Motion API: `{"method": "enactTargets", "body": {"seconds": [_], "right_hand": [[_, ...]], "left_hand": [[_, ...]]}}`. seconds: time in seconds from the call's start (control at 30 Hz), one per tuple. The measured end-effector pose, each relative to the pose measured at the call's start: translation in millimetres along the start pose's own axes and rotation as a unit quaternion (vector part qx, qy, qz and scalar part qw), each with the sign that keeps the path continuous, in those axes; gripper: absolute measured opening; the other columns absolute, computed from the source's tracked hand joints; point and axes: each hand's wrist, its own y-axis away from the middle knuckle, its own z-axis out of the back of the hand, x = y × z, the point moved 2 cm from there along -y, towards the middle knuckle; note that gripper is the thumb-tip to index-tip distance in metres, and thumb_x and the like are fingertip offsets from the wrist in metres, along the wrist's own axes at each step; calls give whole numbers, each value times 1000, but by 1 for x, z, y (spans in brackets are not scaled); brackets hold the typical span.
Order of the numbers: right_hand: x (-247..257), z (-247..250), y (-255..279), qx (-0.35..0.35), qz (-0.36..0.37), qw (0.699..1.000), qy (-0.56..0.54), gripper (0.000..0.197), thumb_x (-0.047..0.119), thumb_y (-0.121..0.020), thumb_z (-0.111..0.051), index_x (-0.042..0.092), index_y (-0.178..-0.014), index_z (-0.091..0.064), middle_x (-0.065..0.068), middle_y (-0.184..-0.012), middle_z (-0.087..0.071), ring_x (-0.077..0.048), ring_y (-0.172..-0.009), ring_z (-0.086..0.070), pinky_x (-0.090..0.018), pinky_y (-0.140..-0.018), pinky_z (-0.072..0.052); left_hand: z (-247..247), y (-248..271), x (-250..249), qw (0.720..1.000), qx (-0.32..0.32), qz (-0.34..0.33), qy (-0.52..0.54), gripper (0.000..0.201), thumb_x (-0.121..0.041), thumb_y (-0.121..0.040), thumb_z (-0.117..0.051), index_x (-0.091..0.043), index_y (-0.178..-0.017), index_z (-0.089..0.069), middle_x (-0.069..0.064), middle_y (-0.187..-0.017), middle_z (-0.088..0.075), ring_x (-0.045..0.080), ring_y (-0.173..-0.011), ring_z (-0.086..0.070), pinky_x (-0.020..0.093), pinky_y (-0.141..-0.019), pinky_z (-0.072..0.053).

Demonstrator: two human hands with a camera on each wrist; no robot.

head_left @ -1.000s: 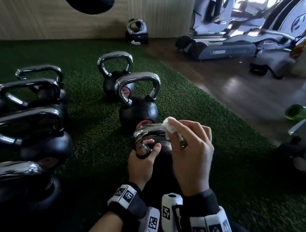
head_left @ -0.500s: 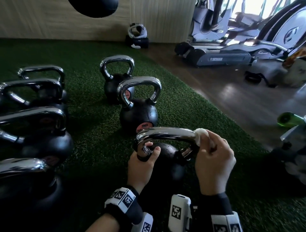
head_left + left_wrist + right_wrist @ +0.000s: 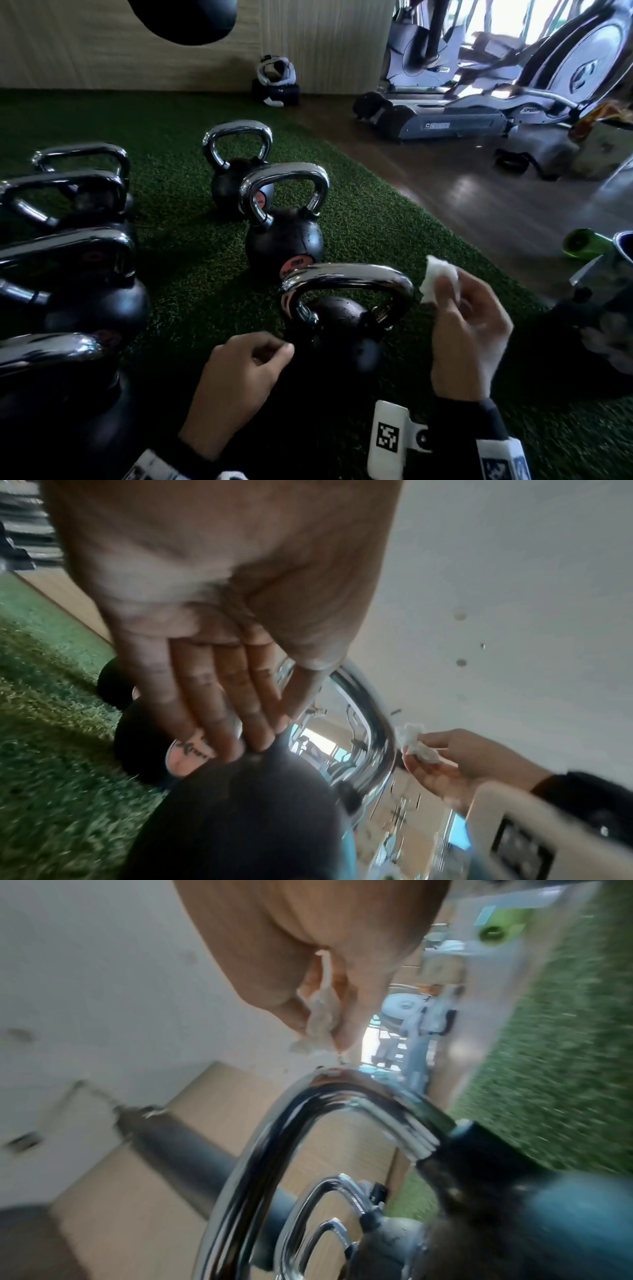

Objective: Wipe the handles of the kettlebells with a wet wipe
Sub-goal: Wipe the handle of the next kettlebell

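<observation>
Green turf [image 3: 359,240]: right hand [image 3: 469,329] pinched wet wipe [image 3: 440,282] just right of near kettlebell handle [image 3: 346,275], probably repositioning; left hand [image 3: 236,380] loosely curled, empty.

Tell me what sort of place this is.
Most likely a gym. Chrome-handled kettlebells stand in rows on green artificial turf, and exercise machines, seemingly ellipticals, stand on the wooden floor beyond.
</observation>
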Motion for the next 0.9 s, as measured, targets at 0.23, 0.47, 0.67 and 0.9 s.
{"method": "enactTargets", "body": {"seconds": [0.23, 0.47, 0.67, 0.9], "right_hand": [[54, -34, 63, 286, 214, 934, -13, 21, 6, -80, -84, 20, -95, -79, 9, -98, -77, -15, -96, -73, -30, -85, -56], [45, -39, 69, 329, 209, 920, 44, 24, 15, -71, -93, 28, -88, -80, 7, -101, -64, -16, -102, -64, -30, -83, -53], [23, -20, 35, 225, 67, 962, -140, 34, -1, -67, -53, 17, -95, -63, -9, -101, -59, -23, -91, -53, -34, -75, -41], [-53, -27, 20, 183, -236, 950, -86, 41, -3, -67, -57, 23, -95, -71, -8, -93, -71, -16, -78, -65, -28, -66, -54]], "left_hand": [[14, 14, -53, 870, 41, 17, 491, 41, -39, -87, -55, -12, -108, -78, 9, -106, -79, 20, -93, -78, 32, -87, -62], [10, 22, -67, 830, 104, 33, 546, 35, -28, -82, -63, -11, -107, -81, 21, -107, -76, 15, -87, -75, 27, -80, -63], [13, 22, -82, 873, -72, -93, 473, 22, -20, -83, -72, -18, -101, -84, 2, -99, -81, 10, -91, -73, 20, -82, -61], [3, -21, -96, 920, -195, -336, 50, 29, -22, -97, -72, -9, -123, -75, -3, -123, -75, 1, -114, -69, 27, -101, -55]]}}
